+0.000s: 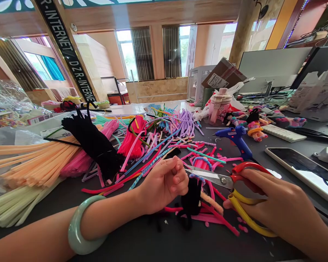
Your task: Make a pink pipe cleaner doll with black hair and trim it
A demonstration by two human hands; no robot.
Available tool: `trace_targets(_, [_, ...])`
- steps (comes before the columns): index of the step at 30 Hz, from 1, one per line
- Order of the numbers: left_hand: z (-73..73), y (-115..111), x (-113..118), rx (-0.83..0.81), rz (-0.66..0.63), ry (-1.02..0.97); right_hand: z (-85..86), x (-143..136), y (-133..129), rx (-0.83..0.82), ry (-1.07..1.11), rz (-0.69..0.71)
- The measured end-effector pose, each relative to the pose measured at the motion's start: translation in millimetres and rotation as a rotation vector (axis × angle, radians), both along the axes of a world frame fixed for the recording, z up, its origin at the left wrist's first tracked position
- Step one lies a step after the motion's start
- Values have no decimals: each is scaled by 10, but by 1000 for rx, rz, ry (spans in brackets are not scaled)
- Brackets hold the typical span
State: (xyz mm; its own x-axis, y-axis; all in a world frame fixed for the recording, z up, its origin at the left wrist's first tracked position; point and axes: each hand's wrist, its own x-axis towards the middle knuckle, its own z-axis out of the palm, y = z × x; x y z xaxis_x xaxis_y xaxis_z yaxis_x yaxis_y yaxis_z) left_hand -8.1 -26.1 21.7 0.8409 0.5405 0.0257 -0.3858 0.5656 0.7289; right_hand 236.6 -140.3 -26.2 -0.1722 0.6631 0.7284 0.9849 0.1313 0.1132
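My right hand [278, 200] grips a pair of scissors [224, 180] with one red and one yellow handle. The handles are spread and the blades point left, their tips close to my left hand [171, 180]. That hand is closed, fingers curled toward the thumb; anything pinched in it is too small or hidden to make out. A pale green bangle [75, 229] circles the left wrist. Below the blades lies a fuzzy black piece [191, 198] beside a short peach stem [211, 203]. A blue-and-lilac twisted loop [203, 161] sits just behind the blades.
Pink and red pipe cleaners [221, 218] and small scraps litter the dark table. Bundles in black [94, 145], peach [41, 163] and hot pink [135, 140] lie left. A blue glue gun [235, 140], a phone [303, 171], a pink bottle [220, 105] and small dolls [255, 125] are right.
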Motion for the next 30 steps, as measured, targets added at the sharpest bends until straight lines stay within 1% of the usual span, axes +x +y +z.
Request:
trace_targets(7, [-22, 27, -10, -57, -64, 3, 2, -20, -8, 6, -51, -13])
trace_targets(10, [-23, 32, -14, -74, -83, 3, 9, -28, -3, 19, -60, 3])
trace_targets(14, [-26, 32, -9, -84, -94, 4, 21, -21, 6, 76, -99, 39])
trace_targets(20, [-34, 30, -8, -87, -99, 5, 54, -44, 17, 108, -140, 53])
trace_targets(25, [-22, 33, -20, -68, -49, 16, 66, -65, 26, 133, -139, 45])
trace_targets(30, [0, 34, -5, -36, 13, -15, 51, -58, 20, 130, -111, 28])
